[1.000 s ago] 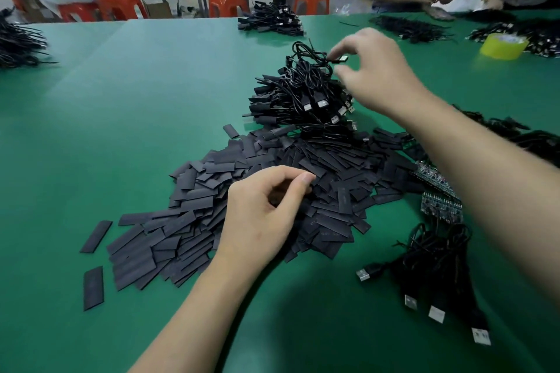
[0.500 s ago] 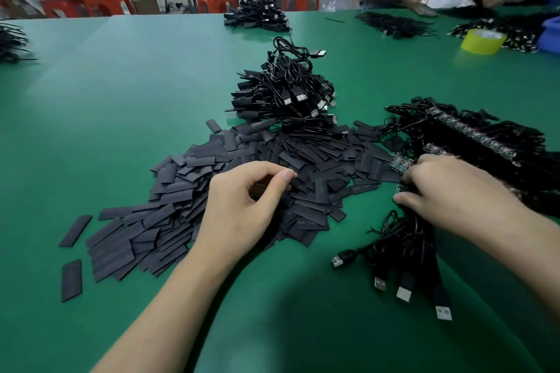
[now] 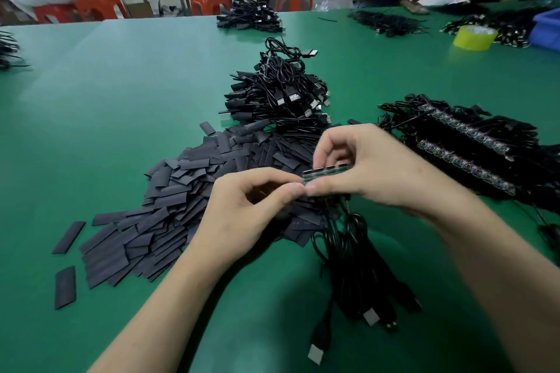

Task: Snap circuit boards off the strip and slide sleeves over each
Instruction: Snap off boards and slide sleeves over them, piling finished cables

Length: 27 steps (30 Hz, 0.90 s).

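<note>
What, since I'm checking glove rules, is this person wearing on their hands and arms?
Nothing that shows. The left hand and right hand are bare: no gloves, rings or finger guards. The left forearm and right forearm are bare too, with no sleeve, watch or wrist strap in view.

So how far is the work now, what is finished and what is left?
Done, it seems: a heap of cables with sleeved ends behind the loose sleeves. In hand: the left hand and right hand both pinch a short strip of boards, its wires hanging below. Left: that strip plus two longer strips on the right.
</note>
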Tool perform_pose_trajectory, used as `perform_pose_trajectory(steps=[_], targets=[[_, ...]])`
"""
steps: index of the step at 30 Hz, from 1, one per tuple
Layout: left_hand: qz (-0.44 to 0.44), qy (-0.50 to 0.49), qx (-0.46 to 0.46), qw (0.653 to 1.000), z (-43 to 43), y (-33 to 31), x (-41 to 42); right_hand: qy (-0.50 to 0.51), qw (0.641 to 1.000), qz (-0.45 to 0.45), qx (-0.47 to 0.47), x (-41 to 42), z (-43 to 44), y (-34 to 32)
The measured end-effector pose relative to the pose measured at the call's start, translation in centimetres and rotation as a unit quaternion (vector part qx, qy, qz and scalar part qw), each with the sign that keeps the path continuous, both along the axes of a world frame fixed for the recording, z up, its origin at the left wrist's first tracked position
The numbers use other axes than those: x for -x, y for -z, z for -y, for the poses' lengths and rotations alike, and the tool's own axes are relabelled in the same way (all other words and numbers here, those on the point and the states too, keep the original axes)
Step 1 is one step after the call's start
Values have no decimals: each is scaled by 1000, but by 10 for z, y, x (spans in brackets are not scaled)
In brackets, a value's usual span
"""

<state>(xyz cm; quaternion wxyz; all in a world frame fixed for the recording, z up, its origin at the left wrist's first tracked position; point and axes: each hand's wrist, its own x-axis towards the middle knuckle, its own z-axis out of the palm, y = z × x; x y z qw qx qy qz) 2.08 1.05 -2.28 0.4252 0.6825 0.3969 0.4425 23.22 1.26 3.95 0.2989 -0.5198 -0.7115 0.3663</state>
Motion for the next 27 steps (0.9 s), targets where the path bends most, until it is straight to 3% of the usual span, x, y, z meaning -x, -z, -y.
perform_pose_trajectory(steps=[6, 13, 21, 27], targets=[[107, 14, 86, 990, -2, -3, 8, 9, 997, -79, 6, 13, -3, 29], [82, 24, 91, 992, -2, -4, 2, 30, 992, -121, -15, 16, 2, 46], [77, -17, 62, 995, -5, -2, 2, 6, 976, -200, 86, 16, 7, 43], [74, -37, 52, 995, -5, -1, 1, 34, 980, -190, 52, 13, 4, 40]])
